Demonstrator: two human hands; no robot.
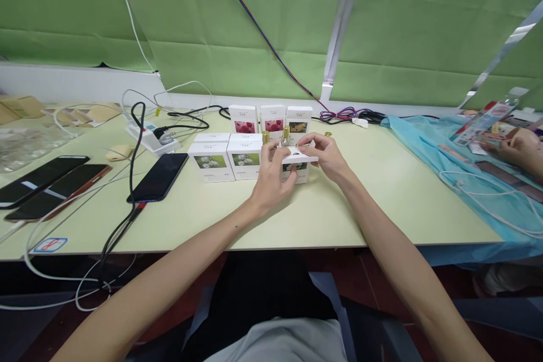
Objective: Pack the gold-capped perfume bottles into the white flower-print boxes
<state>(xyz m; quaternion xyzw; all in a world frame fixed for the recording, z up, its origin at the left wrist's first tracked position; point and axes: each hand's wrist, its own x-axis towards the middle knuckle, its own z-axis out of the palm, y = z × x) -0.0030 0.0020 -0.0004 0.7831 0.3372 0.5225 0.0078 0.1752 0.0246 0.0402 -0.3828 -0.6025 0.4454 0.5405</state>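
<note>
Between my two hands stands a small white box [302, 177] with a flower picture on its front and its top flap raised toward me. My left hand [272, 176] grips its left side, fingers curled at the front and top. At the box's right top edge, the fingers of my right hand [324, 156] are closed on the flap. A small bottle with a gold cap [286, 133] shows just behind the flap; whether it stands in the box I cannot tell. Other gold caps [265, 137] show beside and behind my hands. Closed white boxes [212, 172] with white-flower pictures stand left of my left hand.
Behind are upright boxes [243, 113] with red and yellow pictures. Phones [159, 177], a power strip [155, 141] and tangled cables lie left. To the right, a blue sheet [418, 136] carries a plastic bottle [487, 119], and another person's hand [520, 150] works there.
</note>
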